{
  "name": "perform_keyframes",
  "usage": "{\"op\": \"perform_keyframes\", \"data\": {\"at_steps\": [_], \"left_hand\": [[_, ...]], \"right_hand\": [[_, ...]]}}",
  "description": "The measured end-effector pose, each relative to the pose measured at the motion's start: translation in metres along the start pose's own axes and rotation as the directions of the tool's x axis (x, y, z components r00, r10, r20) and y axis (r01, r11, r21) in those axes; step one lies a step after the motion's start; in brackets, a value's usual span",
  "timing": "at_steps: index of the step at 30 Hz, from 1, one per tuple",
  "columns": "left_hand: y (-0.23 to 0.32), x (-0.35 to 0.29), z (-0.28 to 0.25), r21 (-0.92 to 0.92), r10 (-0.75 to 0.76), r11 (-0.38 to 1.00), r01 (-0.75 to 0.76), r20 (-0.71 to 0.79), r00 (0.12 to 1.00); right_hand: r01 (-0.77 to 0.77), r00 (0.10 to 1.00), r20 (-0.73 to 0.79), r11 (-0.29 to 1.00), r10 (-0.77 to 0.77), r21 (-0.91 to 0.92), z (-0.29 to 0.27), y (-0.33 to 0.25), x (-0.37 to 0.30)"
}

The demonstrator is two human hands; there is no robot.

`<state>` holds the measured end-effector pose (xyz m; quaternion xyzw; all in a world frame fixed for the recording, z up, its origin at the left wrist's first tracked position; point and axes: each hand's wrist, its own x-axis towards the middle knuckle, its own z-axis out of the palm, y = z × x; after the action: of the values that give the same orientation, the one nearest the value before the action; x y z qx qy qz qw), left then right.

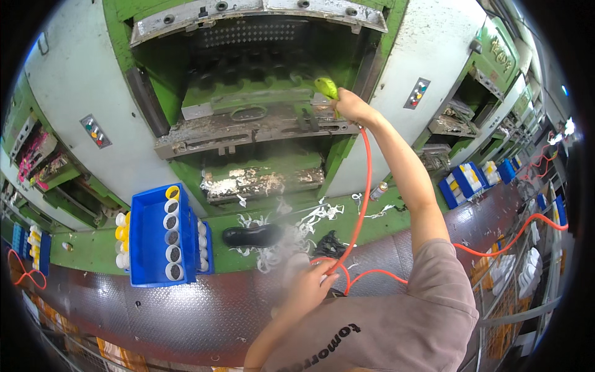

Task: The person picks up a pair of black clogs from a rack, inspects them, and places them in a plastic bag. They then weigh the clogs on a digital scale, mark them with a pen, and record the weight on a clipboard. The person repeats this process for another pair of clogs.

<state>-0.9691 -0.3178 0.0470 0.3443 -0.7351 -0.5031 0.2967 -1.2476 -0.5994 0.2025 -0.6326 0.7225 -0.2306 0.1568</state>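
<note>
The left hand (308,289) has its fingers bent at the smooth orange-red hose (368,180); pale haze blurs this spot, and I cannot tell whether it is clamped. Beneath it spreads the steel floor (167,310), embossed with a raised tread pattern. Just beyond this hand lie crumpled black sheeting (330,245), thin, curling white strips (310,228) and, to the left, a dark, round-ended oblong piece (251,236).

Well left of the left hand stands a rectangular blue plastic crate (146,232). Along its right side runs a row of round cups (171,237), mostly white with a yellow one at the far end; several contain dark bits.

Farther out, the right hand (353,106) is clamped around a glossy yellow-green air blow gun (326,88), the hose dropping away below the grip. The gun is at the right side of the press (248,133) opening, its visible body slanting up and left from the fist, toward the cavity. Left of this grip, the press shows worn, stained metal ledges and green-painted surfaces.
</note>
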Motion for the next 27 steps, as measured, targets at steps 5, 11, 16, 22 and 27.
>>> {"op": "perform_keyframes", "data": {"at_steps": [5,11,16,22,27], "left_hand": [[0.003,-0.005,-0.003,0.075,-0.020,0.997,0.019,0.017,1.000],[0.001,-0.007,-0.015,0.045,-0.052,0.997,0.060,-0.148,0.988],[0.002,-0.016,-0.031,0.010,-0.129,0.991,0.134,-0.219,0.967],[0.003,-0.024,-0.033,-0.005,-0.199,0.979,0.203,-0.218,0.955],[0.003,-0.010,-0.029,-0.054,-0.156,0.988,0.148,-0.193,0.969]], "right_hand": [[0.085,0.979,0.169,0.982,-0.114,0.168,0.011,-0.026,0.018],[-0.102,0.962,-0.252,0.994,0.108,0.037,0.018,-0.040,0.099],[-0.100,0.991,-0.090,0.995,0.099,-0.004,0.015,-0.041,0.136],[-0.141,0.975,-0.172,0.990,0.138,-0.008,0.022,-0.017,0.149],[-0.260,0.957,-0.154,0.963,0.247,-0.072,0.015,-0.014,0.170]]}}
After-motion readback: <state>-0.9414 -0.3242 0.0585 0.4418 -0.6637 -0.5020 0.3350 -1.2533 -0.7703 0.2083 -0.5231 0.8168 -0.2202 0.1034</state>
